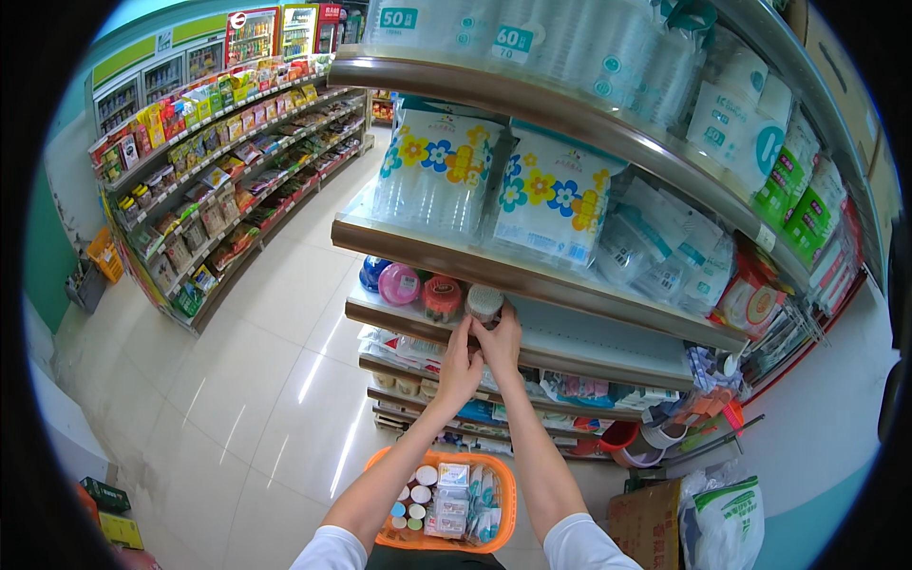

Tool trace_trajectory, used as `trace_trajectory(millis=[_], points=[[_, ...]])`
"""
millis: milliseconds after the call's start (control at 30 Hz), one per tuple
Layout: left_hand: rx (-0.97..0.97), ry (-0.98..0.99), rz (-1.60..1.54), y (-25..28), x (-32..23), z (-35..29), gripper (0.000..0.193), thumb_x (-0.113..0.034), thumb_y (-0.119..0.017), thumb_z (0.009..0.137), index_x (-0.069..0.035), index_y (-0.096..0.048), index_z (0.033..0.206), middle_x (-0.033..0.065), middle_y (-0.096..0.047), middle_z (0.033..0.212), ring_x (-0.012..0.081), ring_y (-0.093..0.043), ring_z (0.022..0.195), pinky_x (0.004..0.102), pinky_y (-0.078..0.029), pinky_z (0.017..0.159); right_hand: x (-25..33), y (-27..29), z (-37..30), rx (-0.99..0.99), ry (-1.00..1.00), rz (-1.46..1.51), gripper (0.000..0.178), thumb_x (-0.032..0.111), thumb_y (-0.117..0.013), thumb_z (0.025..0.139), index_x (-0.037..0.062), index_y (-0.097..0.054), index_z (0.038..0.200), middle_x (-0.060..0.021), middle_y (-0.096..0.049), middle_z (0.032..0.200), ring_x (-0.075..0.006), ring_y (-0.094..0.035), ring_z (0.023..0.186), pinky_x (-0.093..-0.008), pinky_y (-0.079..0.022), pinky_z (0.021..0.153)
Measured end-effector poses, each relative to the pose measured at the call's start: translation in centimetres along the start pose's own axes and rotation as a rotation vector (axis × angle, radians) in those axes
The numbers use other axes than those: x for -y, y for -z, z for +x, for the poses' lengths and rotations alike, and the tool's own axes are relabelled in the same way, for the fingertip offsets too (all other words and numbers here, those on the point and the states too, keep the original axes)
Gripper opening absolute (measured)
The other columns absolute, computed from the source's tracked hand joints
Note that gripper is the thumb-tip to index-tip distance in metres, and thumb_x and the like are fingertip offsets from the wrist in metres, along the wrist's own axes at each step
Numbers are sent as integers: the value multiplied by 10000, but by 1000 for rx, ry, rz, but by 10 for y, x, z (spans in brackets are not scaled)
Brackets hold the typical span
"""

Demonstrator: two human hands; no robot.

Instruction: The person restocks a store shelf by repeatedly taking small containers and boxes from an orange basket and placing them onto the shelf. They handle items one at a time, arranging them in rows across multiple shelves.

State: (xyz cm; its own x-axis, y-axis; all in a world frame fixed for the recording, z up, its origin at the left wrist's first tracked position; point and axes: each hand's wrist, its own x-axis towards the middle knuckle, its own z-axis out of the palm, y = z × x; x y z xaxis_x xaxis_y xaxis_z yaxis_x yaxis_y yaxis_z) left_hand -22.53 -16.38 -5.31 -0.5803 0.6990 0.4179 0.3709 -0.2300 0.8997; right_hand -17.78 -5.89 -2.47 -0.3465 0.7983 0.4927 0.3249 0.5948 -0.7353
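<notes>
At the front of a mid-height shelf (pixel 608 344) stands a small round container with a pale, whitish top (pixel 484 301). My right hand (pixel 501 340) curls its fingers round the container's right side and front. From below left, my left hand (pixel 460 367) brings its closed fingertips against the container's lower front, close to the right thumb. A red round tub (pixel 442 296) stands just left of it, then a pink round one (pixel 399 283) and a blue one (pixel 371 272). The underside of the held container is hidden by my fingers.
Below my arms is an orange basket (pixel 510 503) holding small bottles and packages. Shelves above bear bagged plastic cups (pixel 439 171), and the brown shelf edge (pixel 532 280) overhangs my hands. A snack shelf (pixel 218 190) stands across the tiled aisle. Bags (pixel 727 522) and a carton (pixel 641 527) lie right.
</notes>
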Motion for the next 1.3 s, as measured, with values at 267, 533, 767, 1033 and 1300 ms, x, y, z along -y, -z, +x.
trace_trajectory(millis=[267, 533, 767, 1033, 1300], points=[[15, -4, -4, -2, 12, 2, 717, 26, -569, 852, -58, -329, 1521, 249, -373, 1521, 429, -421, 1373, 432, -413, 1099, -7, -5, 0, 36, 9, -95, 676, 304, -770, 797, -16, -518, 1337, -286, -625, 1185, -480, -611, 1060, -514, -522, 863], [-6, -3, -24, 8, -11, -11, 521, -59, -510, 961, -46, -414, 1472, 212, -380, 1525, 389, -482, 1322, 397, -456, 1040, 0, 7, -22, -53, 111, -141, 756, 276, -765, 828, -30, -424, 1430, -281, -585, 1262, -457, -583, 1139, -475, -499, 935], [-63, 2, -77, 34, -18, -51, 302, -180, -503, 1026, -19, -608, 1258, 176, -656, 1176, 316, -644, 1072, 368, -507, 891, 36, 24, -97, -7, 176, 115, 443, 77, -698, 886, 13, -575, 1307, -156, -594, 1309, -302, -627, 1133, -380, -501, 946], [67, 368, 108, 71, 72, -168, 194, -157, -601, 976, -2, -716, 961, 122, -722, 806, 218, -696, 718, 326, -525, 653, -34, -12, -242, 388, -182, 98, 201, 113, -617, 975, 17, -700, 1131, -123, -749, 911, -201, -734, 801, -306, -564, 726], [132, 698, 136, 98, 150, -290, 133, -99, -664, 918, 32, -681, 898, 152, -702, 766, 253, -704, 699, 358, -539, 655, -90, -47, -376, 722, -288, -150, 239, 308, -616, 967, 112, -749, 999, -99, -722, 717, -336, -708, 684, -414, -550, 633]])
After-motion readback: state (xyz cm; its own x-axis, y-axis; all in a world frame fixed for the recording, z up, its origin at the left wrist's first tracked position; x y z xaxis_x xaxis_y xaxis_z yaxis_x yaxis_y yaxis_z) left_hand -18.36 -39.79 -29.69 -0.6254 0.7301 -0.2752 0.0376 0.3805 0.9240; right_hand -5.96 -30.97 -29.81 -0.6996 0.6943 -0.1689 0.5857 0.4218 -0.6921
